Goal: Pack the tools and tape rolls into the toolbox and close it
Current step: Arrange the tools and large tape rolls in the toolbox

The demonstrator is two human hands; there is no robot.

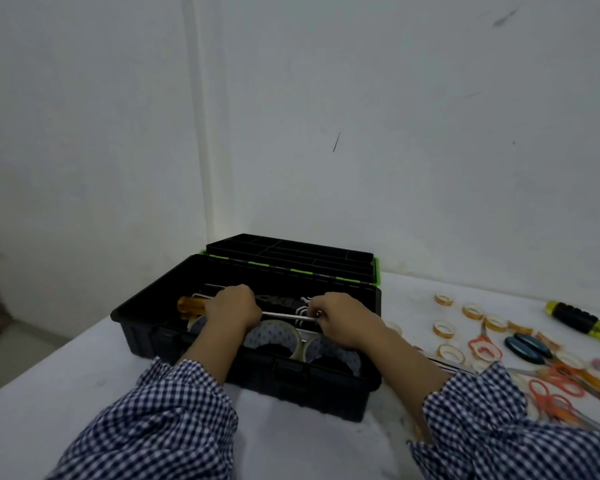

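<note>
Both our hands are inside the open toolbox, which stands on the table. Our left hand and right hand curl their fingers on a thin metal rod, above the big tape rolls in the box. Small tape rolls and scissors lie on the table to the right.

Plain workroom: scuffed walls, toolbox on table.

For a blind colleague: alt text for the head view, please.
A left hand and right hand grip a metal rod in an open black toolbox holding large tape rolls. Small tape rolls, scissors and a screwdriver lie on the table.
</note>
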